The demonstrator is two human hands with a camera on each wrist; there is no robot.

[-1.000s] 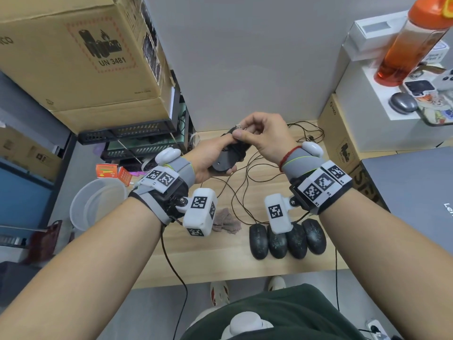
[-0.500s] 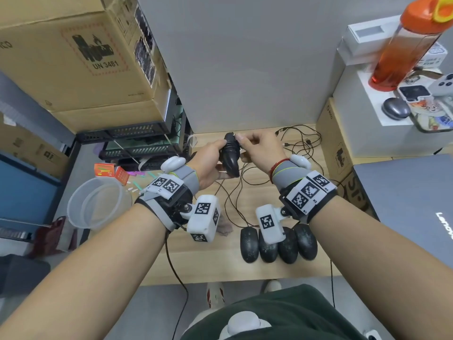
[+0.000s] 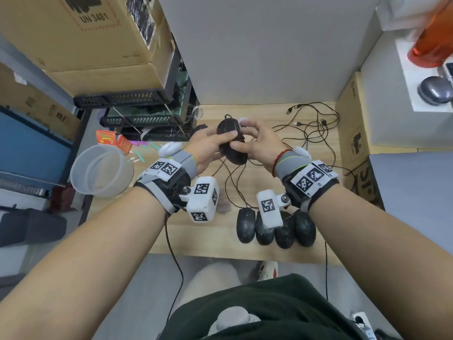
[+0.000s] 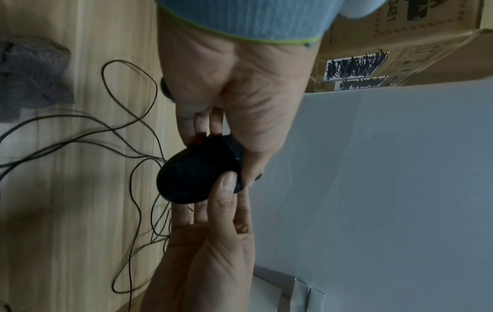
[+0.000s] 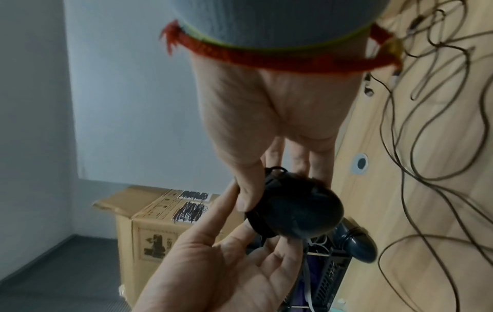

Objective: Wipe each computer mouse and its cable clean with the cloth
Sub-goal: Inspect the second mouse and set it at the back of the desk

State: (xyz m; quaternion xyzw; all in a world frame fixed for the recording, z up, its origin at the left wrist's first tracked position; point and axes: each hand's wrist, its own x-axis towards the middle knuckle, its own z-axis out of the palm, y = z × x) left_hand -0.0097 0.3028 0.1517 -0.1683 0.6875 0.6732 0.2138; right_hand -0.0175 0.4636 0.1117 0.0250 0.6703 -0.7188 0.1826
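Black and matte, the wired computer mouse (image 3: 230, 141) is held above the wooden desk (image 3: 208, 241), gripped from both sides: the left hand (image 3: 208, 148) has its thumb over the top and fingers underneath, and the right hand (image 3: 257, 143) pinches it between thumb and fingers. Its thin cable (image 3: 235, 182) hangs to the desk among other loops.

The head view alone shows four more black mice (image 3: 275, 229) lined up side by side near the desk's front edge, and a small part of the greyish cloth (image 3: 223, 207) beside them, mostly hidden behind the left wrist camera. The left wrist view shows that cloth (image 4: 32, 78) plainly, crumpled on the wood, apart from both hands. The right wrist view shows a round cable hole (image 5: 360, 163) in the desktop, unseen elsewhere.

The cardboard box (image 3: 81, 35) at the upper left reads "UN 3481"; its shipping labels (image 4: 354, 67) are scribbled out in black. An orange bottle (image 3: 434, 45) and a grey wireless mouse (image 3: 435, 93) sit on the white stand to the right.
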